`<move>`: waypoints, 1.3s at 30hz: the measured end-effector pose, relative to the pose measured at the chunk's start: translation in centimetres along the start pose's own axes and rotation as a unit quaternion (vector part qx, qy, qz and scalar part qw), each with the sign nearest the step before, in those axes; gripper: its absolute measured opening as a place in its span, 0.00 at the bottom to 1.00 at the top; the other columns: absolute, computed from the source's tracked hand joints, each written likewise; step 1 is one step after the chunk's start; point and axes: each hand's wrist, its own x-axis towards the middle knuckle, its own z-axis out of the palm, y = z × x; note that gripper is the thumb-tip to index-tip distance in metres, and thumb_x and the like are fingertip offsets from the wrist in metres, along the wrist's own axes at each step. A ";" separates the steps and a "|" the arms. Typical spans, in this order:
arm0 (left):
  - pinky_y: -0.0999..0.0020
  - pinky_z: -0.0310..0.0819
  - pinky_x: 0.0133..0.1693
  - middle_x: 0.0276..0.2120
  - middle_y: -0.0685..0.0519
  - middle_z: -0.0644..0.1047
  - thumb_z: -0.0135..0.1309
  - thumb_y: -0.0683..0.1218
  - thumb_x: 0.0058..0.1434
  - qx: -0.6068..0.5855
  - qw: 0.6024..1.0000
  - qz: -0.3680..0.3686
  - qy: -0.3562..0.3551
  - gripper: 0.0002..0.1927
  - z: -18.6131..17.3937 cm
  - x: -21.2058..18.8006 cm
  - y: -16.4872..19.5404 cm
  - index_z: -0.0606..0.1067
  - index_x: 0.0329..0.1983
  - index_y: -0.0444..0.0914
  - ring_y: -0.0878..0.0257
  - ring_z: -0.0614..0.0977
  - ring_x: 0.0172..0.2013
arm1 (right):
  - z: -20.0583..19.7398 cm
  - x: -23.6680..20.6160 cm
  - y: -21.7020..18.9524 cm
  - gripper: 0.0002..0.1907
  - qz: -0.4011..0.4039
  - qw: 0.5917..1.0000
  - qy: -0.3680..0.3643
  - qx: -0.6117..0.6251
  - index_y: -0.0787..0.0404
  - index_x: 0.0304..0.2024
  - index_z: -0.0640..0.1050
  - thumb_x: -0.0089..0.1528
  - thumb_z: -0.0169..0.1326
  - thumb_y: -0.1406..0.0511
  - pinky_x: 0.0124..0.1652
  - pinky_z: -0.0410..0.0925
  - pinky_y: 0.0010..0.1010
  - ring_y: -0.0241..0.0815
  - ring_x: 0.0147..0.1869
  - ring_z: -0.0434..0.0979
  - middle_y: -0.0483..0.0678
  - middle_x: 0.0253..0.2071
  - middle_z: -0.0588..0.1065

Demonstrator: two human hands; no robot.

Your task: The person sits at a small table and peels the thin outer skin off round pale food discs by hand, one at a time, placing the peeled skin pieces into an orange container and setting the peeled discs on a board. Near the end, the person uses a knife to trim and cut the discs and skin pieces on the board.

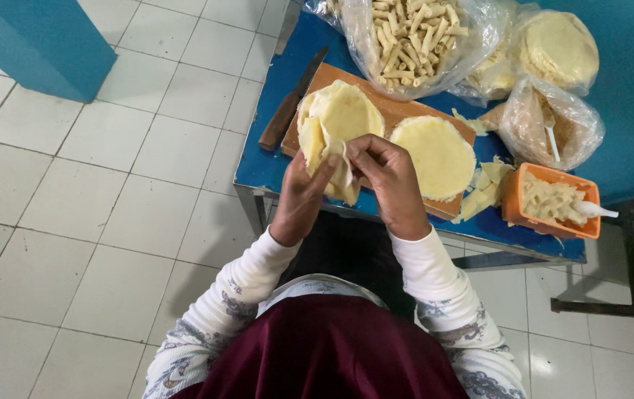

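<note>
Over the near edge of the blue table (pixel 272 166), both hands are working one thin dough sheet (pixel 335 140); the left hand (pixel 303 193) is gripping its lower fold; the right hand (pixel 387 177) is pinching the top; peeling it free of the stack on the wooden board (pixel 398 109) looks underway, calling for a slow, even pull.

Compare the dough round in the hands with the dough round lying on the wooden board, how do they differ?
The held round is lifted off the wooden board and pinched between the left hand and right hand; the flat round lies untouched on the board. The held round is folded and drooping at its lower edge; the flat round is spread out as an even disc. Both are pale yellow and thin.
</note>
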 end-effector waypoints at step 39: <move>0.74 0.70 0.45 0.37 0.54 0.74 0.51 0.44 0.76 0.118 0.970 0.122 0.174 0.08 -1.0 0.0 3.4 0.68 0.46 0.34 0.70 0.72 0.40 | 0.2 0.5 1.4 0.08 0.003 0.972 0.094 0.214 0.63 0.51 0.75 0.71 0.52 0.67 0.49 0.70 0.27 0.34 0.48 0.76 0.45 0.45 0.76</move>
